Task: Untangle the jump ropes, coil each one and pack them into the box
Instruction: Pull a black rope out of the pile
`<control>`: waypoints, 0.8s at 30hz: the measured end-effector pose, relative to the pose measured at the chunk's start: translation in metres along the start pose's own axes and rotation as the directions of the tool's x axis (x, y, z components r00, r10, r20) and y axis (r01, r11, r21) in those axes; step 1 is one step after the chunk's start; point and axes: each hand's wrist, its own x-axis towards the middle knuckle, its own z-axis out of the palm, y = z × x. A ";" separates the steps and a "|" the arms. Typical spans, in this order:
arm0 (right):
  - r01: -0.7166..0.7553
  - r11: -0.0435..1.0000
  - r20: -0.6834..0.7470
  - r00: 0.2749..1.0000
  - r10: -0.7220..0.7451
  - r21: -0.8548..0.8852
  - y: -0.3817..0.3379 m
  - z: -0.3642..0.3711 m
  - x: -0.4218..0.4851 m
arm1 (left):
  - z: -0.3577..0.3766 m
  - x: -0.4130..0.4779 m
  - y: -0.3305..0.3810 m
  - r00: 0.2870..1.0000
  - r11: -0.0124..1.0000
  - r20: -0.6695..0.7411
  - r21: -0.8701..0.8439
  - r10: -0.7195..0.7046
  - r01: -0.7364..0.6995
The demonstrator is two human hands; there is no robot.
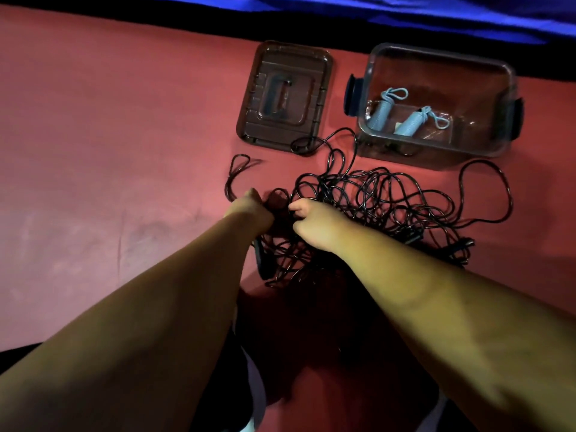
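Observation:
A tangled heap of black jump ropes (383, 204) lies on the red cloth in front of me, with loops trailing left and right. My left hand (254, 207) grips a bundle of black cord at the heap's left edge. Beside it, my right hand (314, 219) pinches strands of the same tangle. A black handle (260, 260) sticks out under my left wrist, and other black handles (461, 246) lie at the right. The clear plastic box (505, 85) stands open at the back right and holds two light blue handles (381, 113).
The box's clear lid (283, 95) lies flat to the left of the box, one rope loop resting on its near edge. A blue cloth (405, 14) runs along the far side. The red cloth (109, 151) stretches away to the left.

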 end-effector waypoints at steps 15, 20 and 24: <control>0.016 0.995 -0.103 0.994 -0.026 -0.098 -0.038 -0.040 -0.044 | -0.061 -0.073 0.069 0.955 0.669 0.236 -0.741 0.178 0.058; 0.104 0.937 -0.152 0.975 -0.162 -0.333 -0.064 -0.090 -0.100 | -0.098 -0.119 0.097 0.942 0.674 0.179 -0.735 0.285 -0.065; 0.156 0.957 -0.232 0.949 -0.214 -0.245 -0.078 -0.119 -0.149 | -0.127 -0.167 0.118 0.898 0.611 0.198 -0.786 0.394 -0.094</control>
